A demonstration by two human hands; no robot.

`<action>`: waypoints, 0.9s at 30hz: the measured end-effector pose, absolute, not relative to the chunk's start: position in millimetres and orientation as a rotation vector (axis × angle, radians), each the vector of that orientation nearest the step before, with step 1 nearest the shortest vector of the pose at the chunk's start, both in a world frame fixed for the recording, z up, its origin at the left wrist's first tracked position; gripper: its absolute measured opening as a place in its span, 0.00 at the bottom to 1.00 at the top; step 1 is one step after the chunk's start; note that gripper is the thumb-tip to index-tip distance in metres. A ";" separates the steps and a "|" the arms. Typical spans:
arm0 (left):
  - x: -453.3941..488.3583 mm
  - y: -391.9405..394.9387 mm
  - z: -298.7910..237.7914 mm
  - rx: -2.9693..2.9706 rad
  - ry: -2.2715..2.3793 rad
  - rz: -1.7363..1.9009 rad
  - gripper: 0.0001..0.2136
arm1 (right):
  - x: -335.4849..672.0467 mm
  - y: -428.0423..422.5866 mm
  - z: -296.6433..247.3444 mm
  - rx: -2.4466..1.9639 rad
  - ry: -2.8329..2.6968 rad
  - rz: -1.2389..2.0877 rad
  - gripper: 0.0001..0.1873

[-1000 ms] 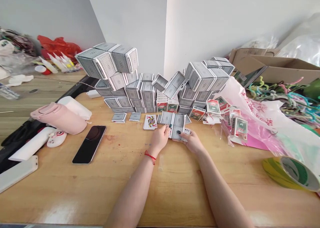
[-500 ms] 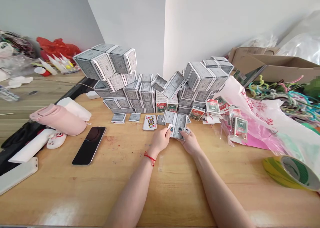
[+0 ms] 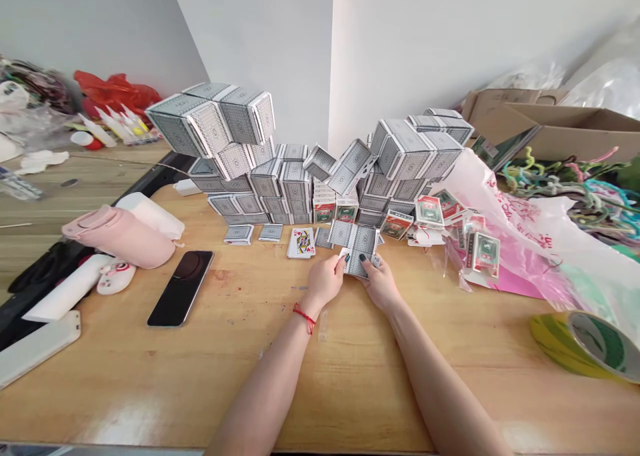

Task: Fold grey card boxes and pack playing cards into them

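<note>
Cards [image 3: 363, 242] pinched by fingers [image 3: 369, 267] of left hand [image 3: 324, 281] and right hand [image 3: 382, 285] extend just ahead between them, long axis unclear.

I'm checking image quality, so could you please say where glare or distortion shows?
In the head view, glare whitens the table at lower left, not the held cards; in the same view, the tape looks stretched near the right edge.
</note>
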State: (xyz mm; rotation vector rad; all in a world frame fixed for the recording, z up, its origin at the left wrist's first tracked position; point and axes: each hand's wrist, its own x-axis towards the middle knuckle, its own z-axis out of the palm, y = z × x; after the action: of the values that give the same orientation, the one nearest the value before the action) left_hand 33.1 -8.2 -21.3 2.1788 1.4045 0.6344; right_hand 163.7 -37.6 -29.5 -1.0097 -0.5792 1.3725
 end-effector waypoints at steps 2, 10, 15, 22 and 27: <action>32.8 -7.9 -21.1 2.186 1.397 0.632 0.16 | 164.1 -37.9 -29.8 -1.006 -0.578 1.384 0.18; 31.4 -7.7 -20.4 2.198 1.374 0.611 0.16 | 163.9 -38.7 -29.0 -1.028 -0.572 1.396 0.18; 29.6 -6.3 -18.5 2.177 1.325 0.636 0.16 | 163.6 -37.7 -30.8 -1.022 -0.577 1.393 0.16; 31.0 -3.6 -19.6 2.051 1.344 0.757 0.17 | 169.4 -36.7 -21.2 -0.976 -0.552 1.452 0.19; 30.6 -3.6 -18.7 1.962 1.363 0.843 0.17 | 169.4 -36.6 -13.3 -0.906 -0.539 1.528 0.24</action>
State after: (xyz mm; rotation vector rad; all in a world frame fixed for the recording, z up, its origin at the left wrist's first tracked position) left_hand 30.6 -3.6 -18.7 1.9623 1.3628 0.8426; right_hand 169.4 -36.6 -13.3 -0.9061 -0.5389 1.5279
